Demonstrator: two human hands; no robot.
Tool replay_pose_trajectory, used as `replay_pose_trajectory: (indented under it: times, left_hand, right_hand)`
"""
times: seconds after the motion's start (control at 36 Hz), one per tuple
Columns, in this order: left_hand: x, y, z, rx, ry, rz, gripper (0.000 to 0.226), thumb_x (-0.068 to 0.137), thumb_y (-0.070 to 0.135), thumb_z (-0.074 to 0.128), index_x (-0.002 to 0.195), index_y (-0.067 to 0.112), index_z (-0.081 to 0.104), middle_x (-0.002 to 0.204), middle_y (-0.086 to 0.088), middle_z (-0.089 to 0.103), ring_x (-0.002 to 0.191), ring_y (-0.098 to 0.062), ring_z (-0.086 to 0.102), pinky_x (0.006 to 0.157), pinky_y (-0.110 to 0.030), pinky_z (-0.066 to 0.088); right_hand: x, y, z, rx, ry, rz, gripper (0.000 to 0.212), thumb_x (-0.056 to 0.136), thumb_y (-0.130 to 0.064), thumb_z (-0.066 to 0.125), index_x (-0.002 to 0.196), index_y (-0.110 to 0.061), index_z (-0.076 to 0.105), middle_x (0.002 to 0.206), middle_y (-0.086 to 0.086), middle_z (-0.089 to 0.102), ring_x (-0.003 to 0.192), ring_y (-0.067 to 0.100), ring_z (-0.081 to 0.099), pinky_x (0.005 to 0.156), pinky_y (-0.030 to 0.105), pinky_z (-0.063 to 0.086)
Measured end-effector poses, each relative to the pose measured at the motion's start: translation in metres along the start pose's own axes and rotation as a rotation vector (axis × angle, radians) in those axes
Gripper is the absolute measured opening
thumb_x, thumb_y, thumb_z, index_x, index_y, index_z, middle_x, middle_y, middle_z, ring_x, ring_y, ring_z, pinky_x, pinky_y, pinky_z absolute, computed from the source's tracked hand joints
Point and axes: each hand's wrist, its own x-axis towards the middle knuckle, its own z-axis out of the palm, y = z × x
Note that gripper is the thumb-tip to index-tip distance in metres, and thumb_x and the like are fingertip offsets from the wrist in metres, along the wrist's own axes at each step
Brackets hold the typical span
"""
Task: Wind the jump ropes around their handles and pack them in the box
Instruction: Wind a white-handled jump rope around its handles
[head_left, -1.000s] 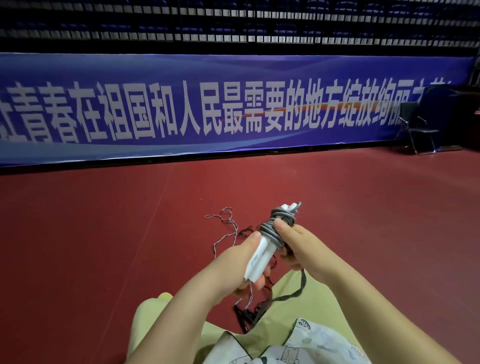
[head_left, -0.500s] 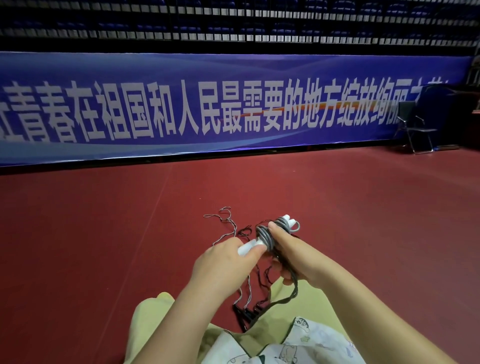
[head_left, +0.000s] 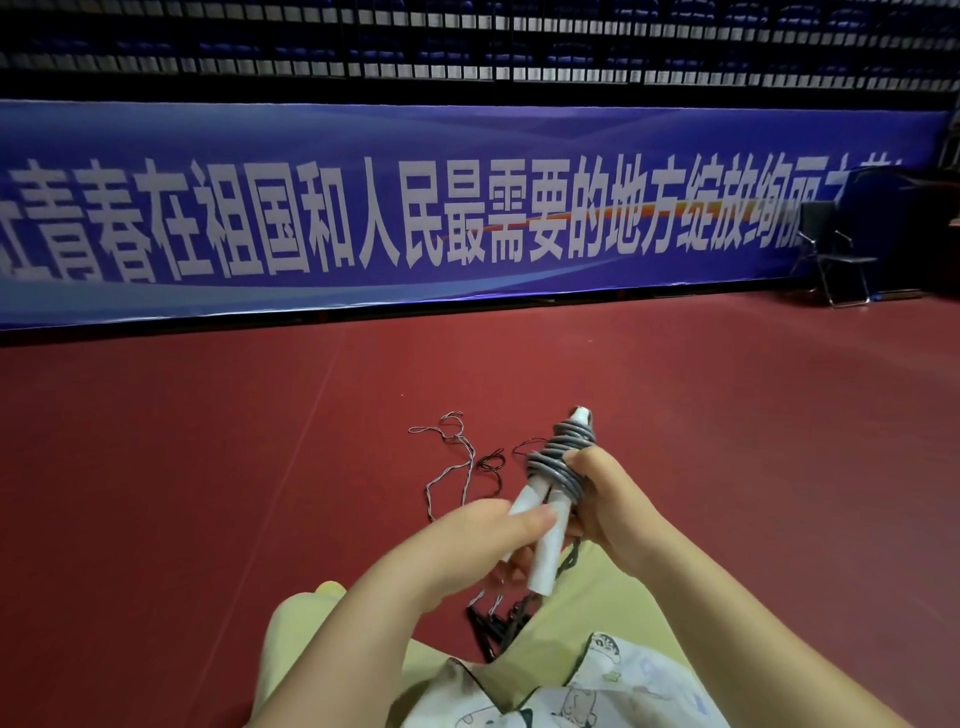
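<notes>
White plastic handles (head_left: 540, 519) sat side by side in my left hand (head_left: 483, 540), its fingers and thumb wrapped round their lower half, while my right hand (head_left: 608, 504) gripped the grey rope (head_left: 558, 460) already coiled about their upper half, thumb pressing the turns down. The bundle pointed up and away from me, held above my lap — one handle tip (head_left: 582, 415) poked out past the coil. A loose tail of rope (head_left: 569, 558) hung from under my right hand toward my knees.

To finish this winding well, I judged I should keep the left grip firm so the two handles stayed parallel, lay each turn snug beside the last rather than piling it, and keep the thumb on the coil until the tail was tucked under a turn — otherwise the stiff rope would likely spring loose.

Beyond my hands, thinner jump ropes (head_left: 457, 462) lay tangled on the red floor (head_left: 208, 467), with dark handles (head_left: 493, 623) near my knee, not yet wound. No box showed anywhere. Farther off stood a blue banner (head_left: 467, 208) and a folding chair (head_left: 836, 254).
</notes>
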Motion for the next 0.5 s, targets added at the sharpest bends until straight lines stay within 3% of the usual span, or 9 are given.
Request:
replay_pose_trajectory:
  times: [0.06,0.14,0.25,0.31,0.36,0.44,0.5]
  left_hand:
    - [-0.001,-0.002,0.003,-0.192,-0.087,-0.021,0.055,0.077,0.061,0.05,0.097,0.012,0.066,0.084,-0.006,0.065,0.077,-0.024,0.06,0.077,-0.036,0.049]
    - [-0.002,-0.004,0.006,-0.434,-0.224,-0.007,0.065,0.084,0.07,0.041,0.095,0.013,0.069,0.087,-0.011,0.07,0.082,-0.027,0.065,0.079,-0.038,0.05]
    - [-0.003,-0.006,0.011,-0.722,-0.408,0.012,0.081,0.07,0.077,0.04,0.093,0.004,0.067,0.083,-0.016,0.069,0.073,-0.027,0.065,0.071,-0.038,0.053]
    - [-0.003,-0.007,0.015,-0.824,-0.465,0.017,0.081,0.07,0.08,0.036,0.088,0.007,0.068,0.076,-0.011,0.067,0.066,-0.025,0.064,0.065,-0.034,0.054]
    - [0.0,-0.011,0.016,-0.861,-0.449,0.001,0.08,0.074,0.081,0.027,0.08,0.012,0.067,0.065,-0.005,0.06,0.056,-0.021,0.058,0.057,-0.027,0.048]
    - [0.001,-0.006,0.014,-0.869,-0.366,-0.021,0.073,0.074,0.08,0.038,0.077,0.012,0.064,0.063,-0.003,0.048,0.048,-0.016,0.047,0.05,-0.023,0.033]
    - [-0.001,0.0,0.013,-0.884,-0.278,-0.025,0.07,0.079,0.074,0.036,0.074,0.01,0.065,0.057,-0.003,0.049,0.042,-0.014,0.045,0.044,-0.02,0.032]
  right_hand:
    - [-0.002,-0.002,-0.002,0.036,-0.076,-0.02,0.036,0.061,-0.031,0.053,0.091,-0.011,0.056,0.075,0.007,0.059,0.068,0.023,0.054,0.062,0.031,0.041]
    - [-0.007,-0.005,-0.001,0.125,-0.173,-0.047,0.036,0.065,-0.022,0.048,0.094,-0.002,0.049,0.061,0.004,0.059,0.046,0.013,0.058,0.041,0.021,0.045]
    - [-0.008,-0.008,0.003,0.178,-0.194,-0.087,0.032,0.066,-0.021,0.045,0.092,-0.004,0.053,0.061,0.001,0.064,0.05,0.012,0.062,0.047,0.021,0.049]
    - [-0.007,-0.01,0.004,0.18,-0.181,-0.098,0.032,0.065,-0.02,0.045,0.091,-0.005,0.054,0.061,0.001,0.065,0.05,0.011,0.062,0.047,0.02,0.048]
    - [-0.008,-0.013,0.006,0.101,-0.179,-0.101,0.031,0.065,-0.023,0.044,0.089,-0.006,0.055,0.059,0.0,0.064,0.046,0.01,0.059,0.043,0.019,0.044]
    - [-0.007,-0.014,0.006,-0.02,-0.168,-0.115,0.029,0.068,-0.03,0.042,0.085,-0.009,0.055,0.053,-0.002,0.06,0.04,0.008,0.052,0.039,0.017,0.039]
    - [-0.005,-0.01,0.004,-0.059,-0.13,-0.112,0.03,0.069,-0.034,0.043,0.083,-0.011,0.055,0.054,-0.002,0.058,0.043,0.01,0.052,0.042,0.018,0.04]
